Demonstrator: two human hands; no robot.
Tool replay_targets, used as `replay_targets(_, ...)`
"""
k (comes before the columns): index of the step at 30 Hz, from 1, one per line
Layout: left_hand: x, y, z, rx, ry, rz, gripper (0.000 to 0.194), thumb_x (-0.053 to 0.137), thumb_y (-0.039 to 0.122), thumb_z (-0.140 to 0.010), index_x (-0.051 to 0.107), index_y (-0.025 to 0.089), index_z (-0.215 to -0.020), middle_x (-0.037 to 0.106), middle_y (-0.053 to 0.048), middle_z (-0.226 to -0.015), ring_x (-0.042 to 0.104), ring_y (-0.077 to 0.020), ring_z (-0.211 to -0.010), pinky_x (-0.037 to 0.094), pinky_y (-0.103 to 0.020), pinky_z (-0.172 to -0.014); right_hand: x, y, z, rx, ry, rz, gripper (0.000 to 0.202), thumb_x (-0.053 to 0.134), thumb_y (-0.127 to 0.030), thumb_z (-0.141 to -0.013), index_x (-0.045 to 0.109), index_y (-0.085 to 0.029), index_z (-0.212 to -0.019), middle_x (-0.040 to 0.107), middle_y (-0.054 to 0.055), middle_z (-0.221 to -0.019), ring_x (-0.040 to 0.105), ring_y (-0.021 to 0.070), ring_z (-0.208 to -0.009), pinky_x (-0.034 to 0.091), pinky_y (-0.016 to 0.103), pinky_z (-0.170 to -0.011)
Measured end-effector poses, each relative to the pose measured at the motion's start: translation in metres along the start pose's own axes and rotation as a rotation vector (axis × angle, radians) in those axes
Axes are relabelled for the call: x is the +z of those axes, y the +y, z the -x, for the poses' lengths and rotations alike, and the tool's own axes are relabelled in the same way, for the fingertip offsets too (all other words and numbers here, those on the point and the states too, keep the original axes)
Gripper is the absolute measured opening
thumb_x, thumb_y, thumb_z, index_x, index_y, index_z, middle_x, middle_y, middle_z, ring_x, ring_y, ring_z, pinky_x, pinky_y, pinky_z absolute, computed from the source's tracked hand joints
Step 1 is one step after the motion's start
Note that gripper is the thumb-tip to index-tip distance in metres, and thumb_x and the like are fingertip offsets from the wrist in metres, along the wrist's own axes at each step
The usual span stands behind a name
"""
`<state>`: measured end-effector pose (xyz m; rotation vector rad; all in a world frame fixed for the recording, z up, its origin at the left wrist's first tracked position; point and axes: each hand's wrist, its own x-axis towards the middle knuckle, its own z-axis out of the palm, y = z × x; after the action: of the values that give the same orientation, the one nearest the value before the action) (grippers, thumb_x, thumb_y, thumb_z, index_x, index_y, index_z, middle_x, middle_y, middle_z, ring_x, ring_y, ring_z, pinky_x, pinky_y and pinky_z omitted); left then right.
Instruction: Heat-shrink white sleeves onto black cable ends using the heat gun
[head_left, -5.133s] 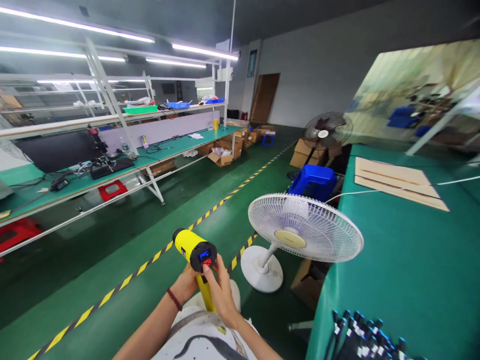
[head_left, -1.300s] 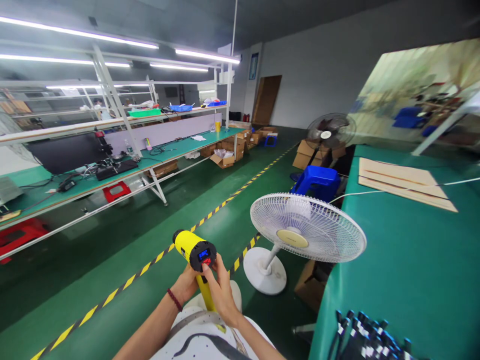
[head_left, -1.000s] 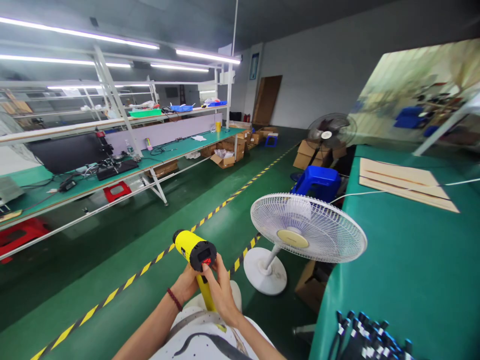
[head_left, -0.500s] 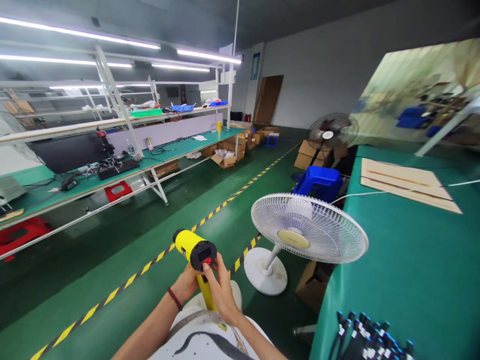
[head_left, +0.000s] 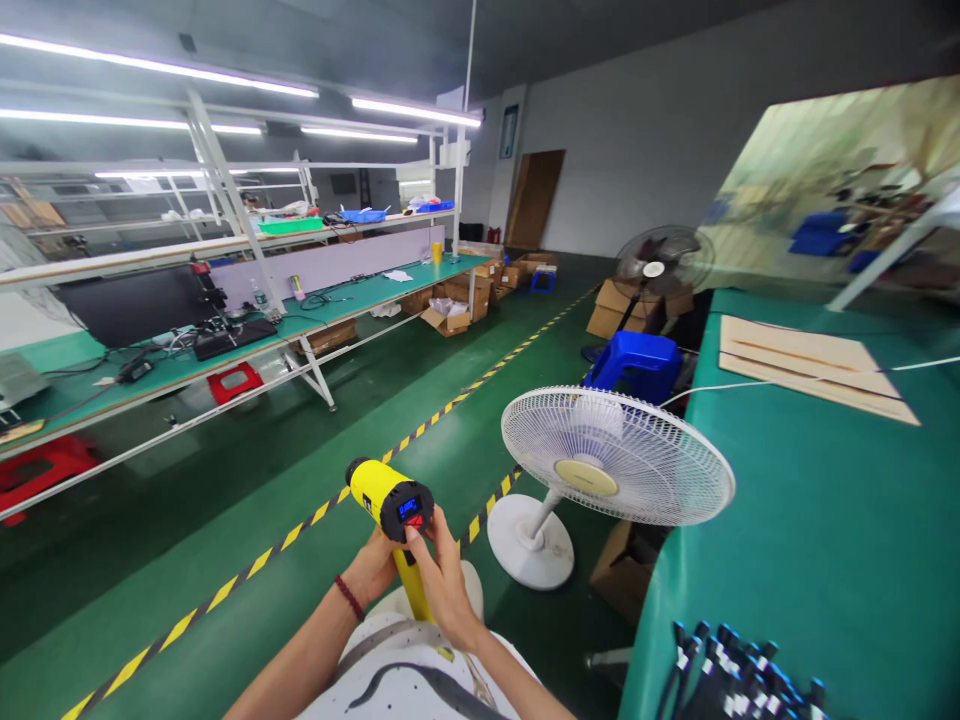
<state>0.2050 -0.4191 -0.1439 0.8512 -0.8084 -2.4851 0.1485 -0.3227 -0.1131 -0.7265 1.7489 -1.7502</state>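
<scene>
A yellow pistol-shaped tool point(head_left: 381, 490) with a black rear end points forward and left in front of my body. Blue digits glow on its small rear display point(head_left: 409, 508), and a red button patch lies just below. My left hand point(head_left: 375, 568), with a dark red bead bracelet at the wrist, closes round the tool's yellow handle. From the other side my right hand point(head_left: 444, 580) grips it too, its thumb touching the red patch. The fingers behind the handle are partly hidden.
A white floor fan point(head_left: 615, 460) stands right of the tool, beside a green-topped table point(head_left: 795, 520) bearing black cables point(head_left: 742, 675) and flat boards point(head_left: 814, 365). A long workbench point(head_left: 345, 305) runs along the left. Blue stools point(head_left: 637, 360) and cartons point(head_left: 450, 315) stand farther back.
The tool's rear display was dark and is now lit with blue digits. Both hands keep the same hold, and the view has barely shifted.
</scene>
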Motion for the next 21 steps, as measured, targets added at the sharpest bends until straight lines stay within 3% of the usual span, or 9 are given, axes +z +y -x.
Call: replay_targets(21, -0.0009, -0.0035, -0.0040, 0.008, -0.012, -0.016, 0.052, 0.092, 0.020, -0.030, 0.073, 0.022, -0.078, 0.072, -0.001, -0.083, 0.061, -0.0197, -0.082, 0.045, -0.030, -0.079, -0.0023, -0.0040, -0.0002, -0.003, -0.033, -0.001, 0.046, 0.049, -0.045, -0.089, 0.048, -0.024, -0.130, 0.059, 0.007, -0.131, 0.054, 0.0220, -0.122, 0.041, 0.038, -0.106)
